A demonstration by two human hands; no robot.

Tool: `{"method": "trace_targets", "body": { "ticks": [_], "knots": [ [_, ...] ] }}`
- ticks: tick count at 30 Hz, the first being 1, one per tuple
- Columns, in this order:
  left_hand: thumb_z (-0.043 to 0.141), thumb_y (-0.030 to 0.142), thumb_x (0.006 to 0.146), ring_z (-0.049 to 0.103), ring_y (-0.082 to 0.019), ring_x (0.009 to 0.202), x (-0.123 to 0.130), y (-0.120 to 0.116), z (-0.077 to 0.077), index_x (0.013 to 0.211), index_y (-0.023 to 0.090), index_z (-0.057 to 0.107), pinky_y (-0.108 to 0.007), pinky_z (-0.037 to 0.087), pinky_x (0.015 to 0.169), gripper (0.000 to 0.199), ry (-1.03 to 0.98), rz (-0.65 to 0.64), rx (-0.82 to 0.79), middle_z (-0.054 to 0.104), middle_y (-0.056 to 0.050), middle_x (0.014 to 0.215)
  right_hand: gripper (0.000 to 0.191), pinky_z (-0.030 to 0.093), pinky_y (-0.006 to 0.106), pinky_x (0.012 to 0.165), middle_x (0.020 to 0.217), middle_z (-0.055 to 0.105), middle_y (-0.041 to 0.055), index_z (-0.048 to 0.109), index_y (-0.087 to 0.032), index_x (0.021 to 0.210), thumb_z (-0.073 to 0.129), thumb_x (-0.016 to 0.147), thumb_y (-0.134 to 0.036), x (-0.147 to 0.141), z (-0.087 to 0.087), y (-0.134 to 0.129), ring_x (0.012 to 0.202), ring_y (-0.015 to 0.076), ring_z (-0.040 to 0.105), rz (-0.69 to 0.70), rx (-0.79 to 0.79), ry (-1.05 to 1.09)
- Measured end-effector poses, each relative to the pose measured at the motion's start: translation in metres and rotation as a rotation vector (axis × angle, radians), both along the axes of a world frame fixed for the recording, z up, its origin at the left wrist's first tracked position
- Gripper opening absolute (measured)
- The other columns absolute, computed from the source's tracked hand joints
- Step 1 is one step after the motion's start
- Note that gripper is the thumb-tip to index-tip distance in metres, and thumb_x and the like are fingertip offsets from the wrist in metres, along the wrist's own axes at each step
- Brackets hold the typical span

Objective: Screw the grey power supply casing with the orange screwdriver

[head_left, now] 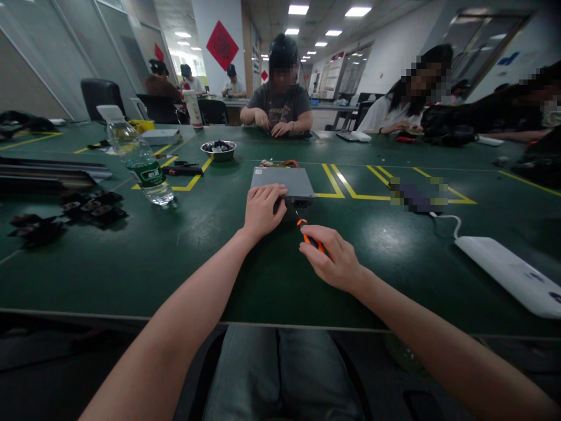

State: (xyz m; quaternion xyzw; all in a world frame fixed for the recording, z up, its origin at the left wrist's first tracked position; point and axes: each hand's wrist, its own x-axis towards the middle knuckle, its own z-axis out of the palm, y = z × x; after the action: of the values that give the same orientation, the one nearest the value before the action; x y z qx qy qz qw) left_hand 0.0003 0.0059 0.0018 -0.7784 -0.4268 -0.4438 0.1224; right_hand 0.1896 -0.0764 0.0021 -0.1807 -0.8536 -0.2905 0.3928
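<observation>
A grey metal box with a small white label and coloured wires at its back lies on the green table. On the box's near left edge rests my left hand, its fingers over the top and the thumb at the front side. My right hand is closed around an orange and black screwdriver. The screwdriver's thin tip points at the front face of the box, below a dark socket; whether it touches cannot be made out.
A water bottle, black parts and a metal bowl stand left. Right are a phone and a cabled white power bank. People sit across the table, one person directly opposite.
</observation>
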Motion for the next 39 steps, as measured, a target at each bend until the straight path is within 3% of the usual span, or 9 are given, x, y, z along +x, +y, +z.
{"method": "trace_targets", "body": {
  "ticks": [5, 11, 19, 25, 30, 39],
  "knots": [
    [0.050, 0.019, 0.084, 0.056, -0.017, 0.109, 0.0003, -0.0001, -0.0002, 0.102, 0.023, 0.058, -0.035, 0.033, 0.096, 0.020, 0.001, 0.004, -0.002, 0.065, 0.000, 0.114, 0.029, 0.055, 0.039, 0.087, 0.116, 0.050, 0.0130, 0.047, -0.016, 0.105, 0.051, 0.079, -0.006, -0.0028, -0.0008, -0.0007, 0.115, 0.0224, 0.050, 0.022, -0.027, 0.055],
    [0.050, 0.019, 0.084, 0.056, -0.018, 0.110, 0.0004, -0.0004, 0.0007, 0.102, 0.023, 0.058, -0.036, 0.033, 0.096, 0.020, 0.003, 0.002, -0.018, 0.065, 0.000, 0.114, 0.020, 0.055, 0.034, 0.075, 0.106, 0.059, 0.0072, 0.053, -0.021, 0.094, 0.061, 0.078, -0.014, -0.0016, -0.0006, -0.0019, 0.103, 0.0215, 0.053, -0.053, 0.053, -0.040],
    [0.049, 0.019, 0.084, 0.055, -0.017, 0.111, 0.0002, -0.0007, 0.0005, 0.103, 0.023, 0.058, -0.035, 0.033, 0.097, 0.021, 0.009, 0.003, -0.019, 0.065, 0.000, 0.115, 0.030, 0.054, 0.040, 0.088, 0.120, 0.051, 0.0131, 0.047, -0.018, 0.106, 0.051, 0.079, -0.005, -0.0044, -0.0001, -0.0018, 0.119, 0.0228, 0.049, 0.033, -0.070, 0.044],
    [0.048, 0.019, 0.084, 0.055, -0.018, 0.112, 0.0005, -0.0012, 0.0009, 0.103, 0.024, 0.058, -0.037, 0.033, 0.097, 0.021, 0.013, 0.009, -0.037, 0.065, -0.001, 0.115, 0.020, 0.056, 0.037, 0.083, 0.114, 0.057, 0.0083, 0.052, -0.022, 0.096, 0.058, 0.080, -0.013, -0.0020, 0.0011, -0.0019, 0.115, 0.0219, 0.052, -0.013, -0.041, -0.014],
    [0.048, 0.019, 0.085, 0.054, -0.019, 0.113, 0.0008, -0.0021, 0.0019, 0.103, 0.024, 0.058, -0.037, 0.033, 0.097, 0.021, 0.023, 0.016, -0.049, 0.064, -0.001, 0.116, 0.028, 0.056, 0.037, 0.086, 0.121, 0.051, 0.0120, 0.046, -0.019, 0.106, 0.050, 0.081, -0.006, -0.0032, -0.0005, -0.0019, 0.120, 0.0209, 0.049, 0.028, -0.071, 0.038],
    [0.050, 0.018, 0.084, 0.055, -0.018, 0.110, 0.0007, -0.0016, 0.0012, 0.102, 0.023, 0.058, -0.036, 0.033, 0.097, 0.021, 0.004, 0.004, -0.025, 0.065, 0.000, 0.115, 0.019, 0.056, 0.038, 0.086, 0.111, 0.055, 0.0088, 0.050, -0.019, 0.098, 0.056, 0.081, -0.012, -0.0031, -0.0033, -0.0002, 0.115, 0.0221, 0.051, 0.004, -0.035, -0.023]
  ]
}}
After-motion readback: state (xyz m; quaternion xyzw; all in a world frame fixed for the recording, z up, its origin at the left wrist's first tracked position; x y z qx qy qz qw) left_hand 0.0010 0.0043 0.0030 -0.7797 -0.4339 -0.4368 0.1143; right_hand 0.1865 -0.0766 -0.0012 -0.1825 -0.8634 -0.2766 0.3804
